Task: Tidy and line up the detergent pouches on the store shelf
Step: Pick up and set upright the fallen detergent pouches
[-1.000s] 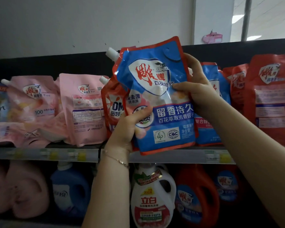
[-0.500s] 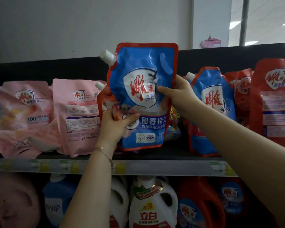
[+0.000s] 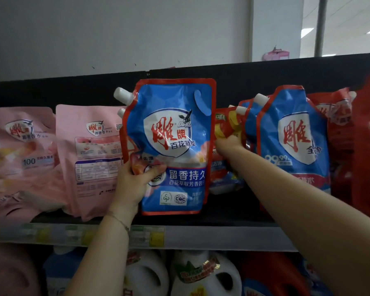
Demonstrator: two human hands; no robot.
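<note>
Fingers of my left hand (image 3: pixel 135 182) are clamped on the blue detergent pouch (image 3: pixel 175 146). My thumb lies across its printed front and the other fingers wrap behind its lower left edge. The pouch stands upright with its label facing me and its white spout cap (image 3: pixel 122 96) pointing up and to the left. Its bottom sits just behind the front edge of the shelf (image 3: pixel 222 238), about the middle of the row. A thin bracelet (image 3: pixel 119 220) circles my left wrist.

My right hand (image 3: pixel 229 144) is reaching in just to the right of that pouch and touches a red-and-yellow pouch (image 3: pixel 226 124) standing further back. I cannot tell whether those fingers are curled on it or only pressing against it.

Toward the shelf's left end, two pink pouches (image 3: pixel 90 157) lean and slump. To the right of my right arm stands a second blue pouch (image 3: pixel 295 142), with red pouches (image 3: pixel 340 135) beyond it. Under the shelf edge there are white detergent jugs (image 3: pixel 203 274).
</note>
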